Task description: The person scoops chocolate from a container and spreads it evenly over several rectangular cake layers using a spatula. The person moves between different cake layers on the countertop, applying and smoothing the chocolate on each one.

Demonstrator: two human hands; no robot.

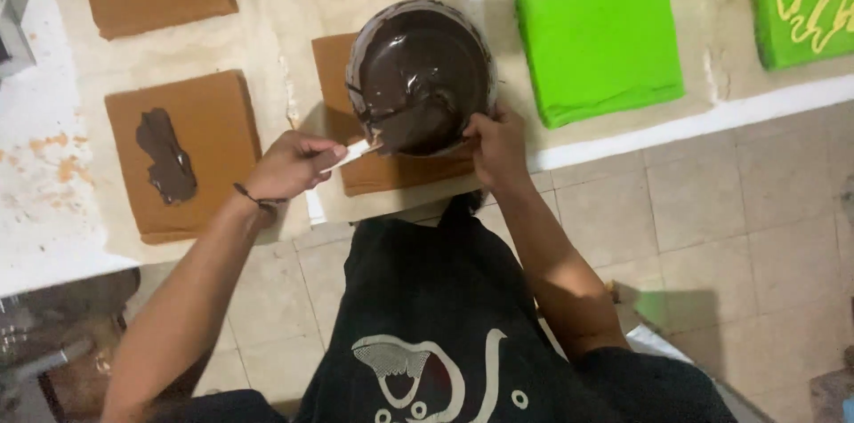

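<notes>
White worktop: left grip (289,165) clasps spatula (356,153), right grip (496,145) clasps chocolate bowl (420,76).

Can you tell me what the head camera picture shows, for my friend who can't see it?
A person tilts a bowl of melted chocolate with the right hand and scrapes inside it with a white spatula held in the left hand, over a square brown cake. Beside it lie another brown cake smeared with chocolate and a bright green cake.
</notes>
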